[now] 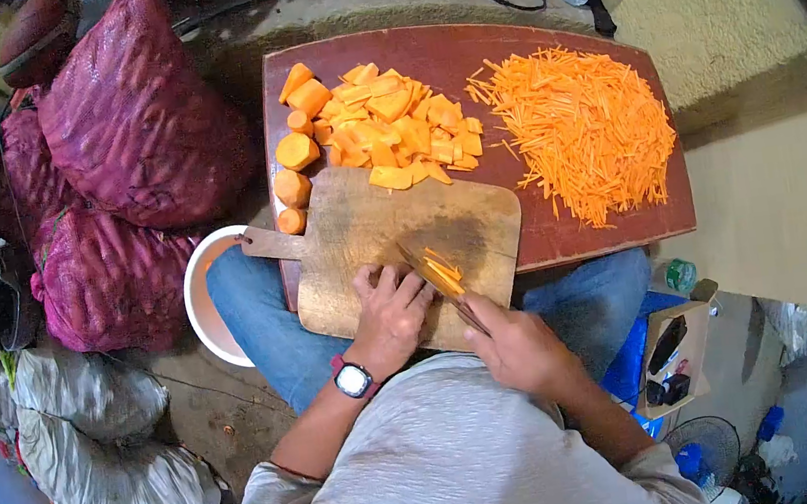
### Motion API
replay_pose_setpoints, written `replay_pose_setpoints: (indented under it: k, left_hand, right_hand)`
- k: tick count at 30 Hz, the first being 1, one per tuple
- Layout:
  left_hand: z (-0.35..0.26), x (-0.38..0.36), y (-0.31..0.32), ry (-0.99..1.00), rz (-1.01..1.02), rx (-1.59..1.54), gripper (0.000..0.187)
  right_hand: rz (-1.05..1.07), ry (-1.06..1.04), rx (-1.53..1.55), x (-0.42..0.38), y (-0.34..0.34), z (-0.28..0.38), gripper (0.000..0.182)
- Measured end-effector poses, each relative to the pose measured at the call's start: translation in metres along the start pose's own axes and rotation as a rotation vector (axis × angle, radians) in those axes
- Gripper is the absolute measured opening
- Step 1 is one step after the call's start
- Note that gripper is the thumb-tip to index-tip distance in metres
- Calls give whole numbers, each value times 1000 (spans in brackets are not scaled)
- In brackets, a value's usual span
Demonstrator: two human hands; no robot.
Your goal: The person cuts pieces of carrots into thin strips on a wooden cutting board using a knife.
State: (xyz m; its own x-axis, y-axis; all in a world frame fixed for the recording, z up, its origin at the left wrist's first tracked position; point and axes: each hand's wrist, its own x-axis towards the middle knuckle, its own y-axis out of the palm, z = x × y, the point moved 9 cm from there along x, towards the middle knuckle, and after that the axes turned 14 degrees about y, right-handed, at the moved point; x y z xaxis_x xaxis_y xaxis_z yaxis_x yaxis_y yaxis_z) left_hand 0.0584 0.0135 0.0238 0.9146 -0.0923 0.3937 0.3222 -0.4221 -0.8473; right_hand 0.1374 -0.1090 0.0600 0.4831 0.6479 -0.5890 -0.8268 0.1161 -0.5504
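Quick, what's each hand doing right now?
Left hand: fingers curled, pressing carrot slices on the cutting board.
Right hand: closed on the knife.
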Motion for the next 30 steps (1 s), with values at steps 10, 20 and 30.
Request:
replay_pose_setpoints:
  k: [10,20,30]
  left_hand:
    - [2,-1,-1,-14,-23,20,35]
    - [1,-1,-1,-5,-19,17,38]
    - [0,1,-5,14,-69,48,36]
  right_hand:
    - [81,108,18,-9,-5,-2,43]
    - [3,-37,51,-12,-9,4,44]
    - [-14,-73,86,-1,-7,2,40]
